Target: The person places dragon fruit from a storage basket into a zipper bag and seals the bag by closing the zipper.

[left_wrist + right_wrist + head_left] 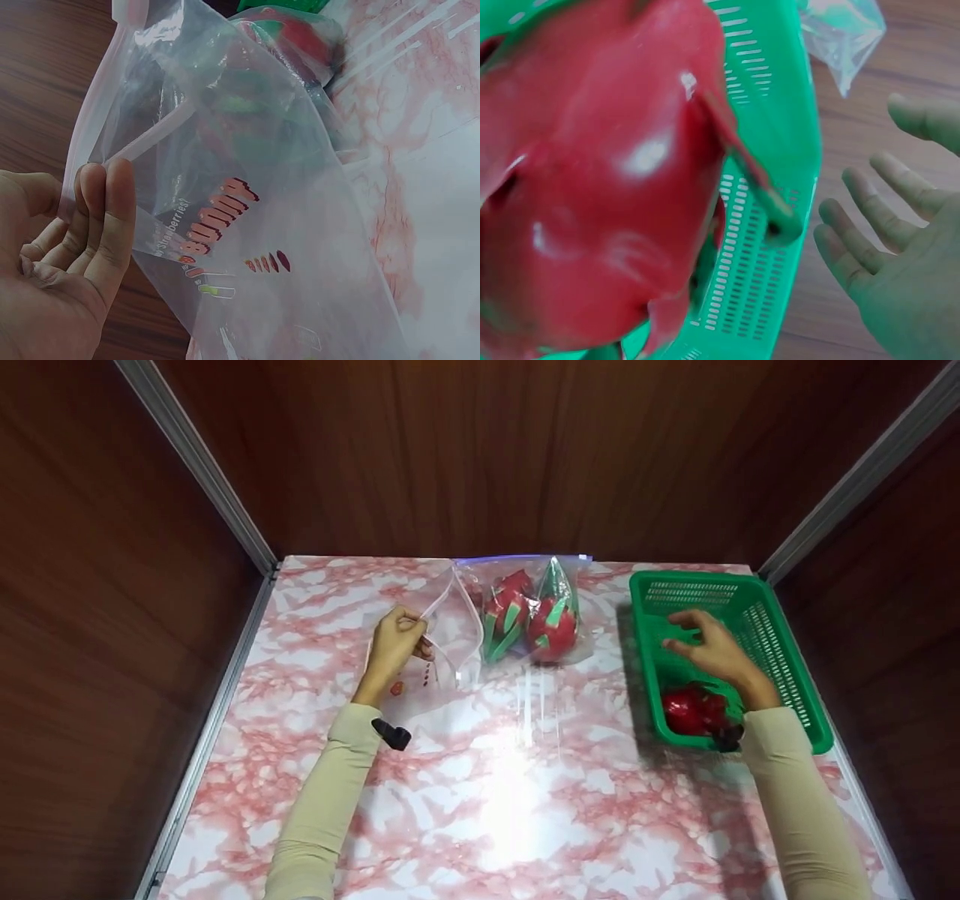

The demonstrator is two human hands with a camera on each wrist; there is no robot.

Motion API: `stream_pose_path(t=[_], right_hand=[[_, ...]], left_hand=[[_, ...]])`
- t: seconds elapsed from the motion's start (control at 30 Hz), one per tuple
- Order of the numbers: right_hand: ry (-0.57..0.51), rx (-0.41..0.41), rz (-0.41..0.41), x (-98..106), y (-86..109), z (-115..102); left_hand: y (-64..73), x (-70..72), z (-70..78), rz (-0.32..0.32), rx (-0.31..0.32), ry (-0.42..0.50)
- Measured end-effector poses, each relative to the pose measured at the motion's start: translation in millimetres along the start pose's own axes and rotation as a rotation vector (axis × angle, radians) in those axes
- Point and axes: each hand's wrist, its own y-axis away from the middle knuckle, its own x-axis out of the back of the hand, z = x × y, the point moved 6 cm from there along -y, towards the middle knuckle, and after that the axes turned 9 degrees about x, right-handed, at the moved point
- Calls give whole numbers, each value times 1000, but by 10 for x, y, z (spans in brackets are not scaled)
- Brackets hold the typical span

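Observation:
My left hand [401, 639] pinches the rim of a clear zip bag [450, 660], whose mouth gapes toward the right. Red print shows on that bag [300, 225] in the left wrist view. Over the green basket [795, 675] my right hand [712, 649] hovers with spread, slightly bent fingers and nothing in them. Below it, a red dragon fruit [690, 711] lies in the basket's near end; it fills much of the right wrist view. Behind the held bag lies another zip bag [589, 641] with a purple zip strip, containing two dragon fruits [553, 631].
The table top [450, 810] has a red and white marbled pattern with a bright glare near the middle. Dark wooden panels [480, 457] stand at the back and both sides, with metal rails [202, 472] along the corners.

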Motion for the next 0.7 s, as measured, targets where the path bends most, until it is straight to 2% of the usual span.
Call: stream_pose_path(t=[0.23, 0.53, 0.7], right_hand=[[-13, -27, -34, 63, 124, 51], [-3, -57, -68, 144, 239, 110], [12, -101, -97, 142, 312, 193]], left_hand=[[-8, -25, 40, -12, -20, 10], [-8, -26, 27, -10, -8, 30], [-12, -34, 32, -8, -9, 30]])
